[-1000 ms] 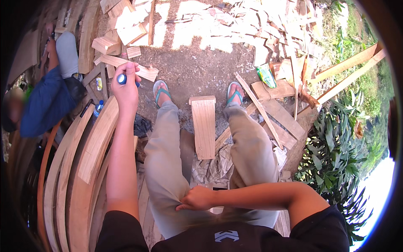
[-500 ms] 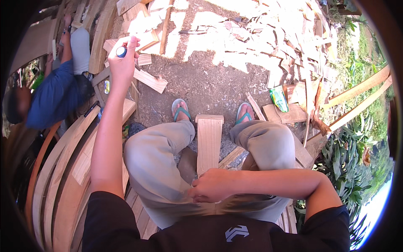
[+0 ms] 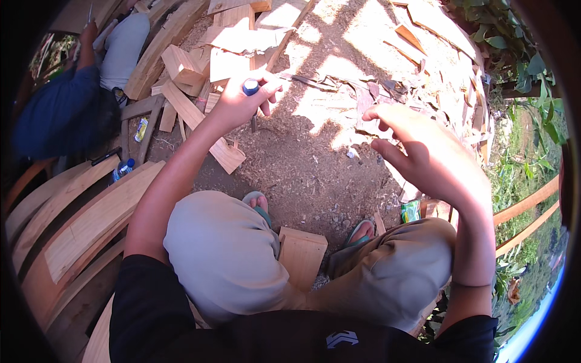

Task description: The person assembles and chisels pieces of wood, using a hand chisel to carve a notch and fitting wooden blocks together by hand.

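Note:
My left hand (image 3: 245,103) is raised ahead of my left knee, its fingers wrapped round a blue-handled chisel (image 3: 250,86). A short dark length of its blade shows below the fist. Out to the front right, my right hand (image 3: 417,148) hovers over the ground, holding nothing, with thumb and fingers apart. Between my knees stands a thick wooden block (image 3: 302,251), its near part hidden by my trousers. Neither hand touches it.
Curved planks (image 3: 91,233) lie on my left beside a blue-capped bottle (image 3: 123,169). Wood offcuts (image 3: 184,66) are heaped ahead. A co-worker (image 3: 66,112) in blue is at the far left. A green packet (image 3: 410,211) lies beyond my right knee; shavings litter the ground.
My right hand has left my lap, swinging forward and right and opening. My left hand, still gripping the chisel, has shifted right. My body has leaned forward and the view has tilted.

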Motion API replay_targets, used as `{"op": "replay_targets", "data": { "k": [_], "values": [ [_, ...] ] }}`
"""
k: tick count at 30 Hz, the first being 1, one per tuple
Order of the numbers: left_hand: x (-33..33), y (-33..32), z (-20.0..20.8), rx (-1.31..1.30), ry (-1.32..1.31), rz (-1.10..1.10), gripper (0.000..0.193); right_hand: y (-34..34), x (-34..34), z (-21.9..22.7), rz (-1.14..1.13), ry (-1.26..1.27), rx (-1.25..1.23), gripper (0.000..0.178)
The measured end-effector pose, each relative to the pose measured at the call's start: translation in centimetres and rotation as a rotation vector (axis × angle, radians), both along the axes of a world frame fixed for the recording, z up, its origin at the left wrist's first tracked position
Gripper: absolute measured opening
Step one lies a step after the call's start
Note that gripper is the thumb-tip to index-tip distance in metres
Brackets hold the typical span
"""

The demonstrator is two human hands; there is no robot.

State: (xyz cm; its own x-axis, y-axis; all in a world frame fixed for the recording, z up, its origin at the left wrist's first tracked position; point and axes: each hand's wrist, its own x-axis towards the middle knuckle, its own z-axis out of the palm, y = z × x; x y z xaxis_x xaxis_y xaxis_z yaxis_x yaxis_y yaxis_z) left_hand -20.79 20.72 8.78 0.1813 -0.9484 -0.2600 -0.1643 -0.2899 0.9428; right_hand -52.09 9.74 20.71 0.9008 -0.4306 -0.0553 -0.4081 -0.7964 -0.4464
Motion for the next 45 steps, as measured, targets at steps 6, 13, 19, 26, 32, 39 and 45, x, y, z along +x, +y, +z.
{"op": "replay_targets", "data": {
  "k": [6, 13, 19, 26, 32, 39, 45],
  "values": [
    [1.3, 4.9, -2.2, -0.067, 0.192, 0.174, 0.027, -0.3, 5.5, -1.0, 0.011, 0.283, 0.229, 0.034],
    [6.8, 7.7, -1.3, -0.259, 0.249, 0.498, 0.03, 0.9, 8.3, -6.0, 0.196, 0.471, 0.247, 0.032],
    [7.4, 7.9, -1.2, -0.241, 0.285, 0.614, 0.03, 2.9, 8.7, -7.7, 0.323, 0.688, 0.464, 0.035],
    [6.1, 7.8, -1.1, -0.218, 0.134, 0.639, 0.032, 6.1, 7.7, -6.4, 0.35, 0.476, 0.531, 0.044],
    [5.5, 8.2, 0.4, -0.309, 0.084, 0.61, 0.032, 4.7, 7.3, -7.1, 0.23, 0.505, 0.46, 0.046],
    [7.6, 8.0, 10.3, -0.438, 0.001, 0.557, 0.03, 3.6, 6.1, -9.5, 0.128, 0.568, 0.251, 0.044],
    [6.6, 4.8, 19.9, -0.647, 0.046, 0.652, 0.026, 6.9, 6.8, -7.3, 0.028, 0.573, 0.256, 0.042]
  ]
}}
